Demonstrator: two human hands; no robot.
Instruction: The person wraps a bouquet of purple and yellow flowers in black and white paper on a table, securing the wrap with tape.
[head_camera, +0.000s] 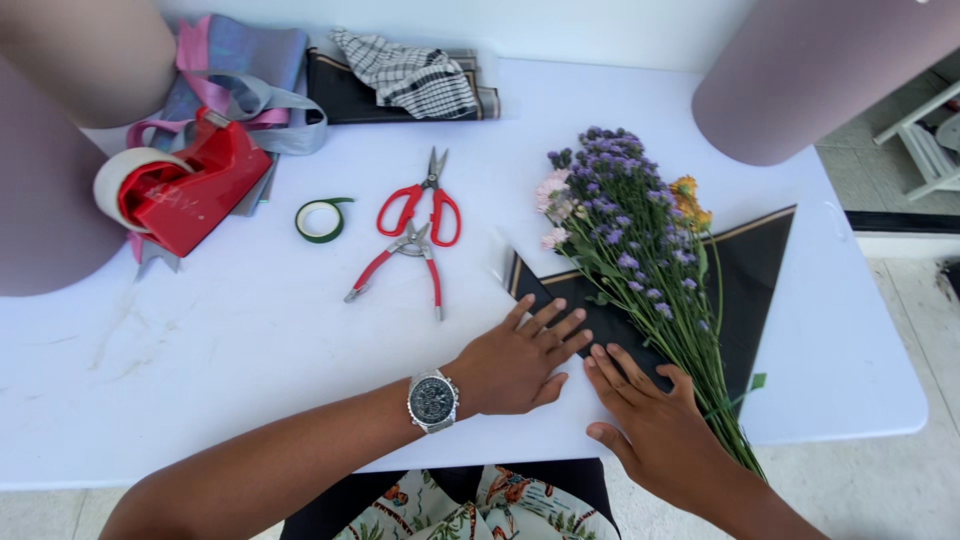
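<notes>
Head view, looking down on a white table (250, 340). Left hand (515, 360) lies flat, fingers spread, palm down on the near left part of a sheet of black wrapping paper (750, 260); a silver wristwatch (433, 400) sits on that wrist. Right hand (655, 425) just at its 4 o'clock, fingers extended and close together, pressing the same paper beside the stems; neither hand pinches anything. The two hands nearly touch at the fingertips. The black paper, edged with a thin pale line, spreads from the hands toward 1 o'clock. On it lies a bunch of flowers (625, 215): small purple blooms, some pale pink at the left, orange at the right, heads toward 12 o'clock, green stems running down to 5 o'clock past the right hand and over the table edge. At 10 o'clock from the left hand: red-handled scissors (425, 205), with red-handled pruning shears (405, 265) touching just below. Farther toward 9 o'clock, a small roll of green tape (320, 220), then a red tape dispenser (185, 190). Folded checked cloth (410, 75) at 12 o'clock on the far edge. Large mauve paper rolls at the far left (40, 200) and far right (810, 70).
</notes>
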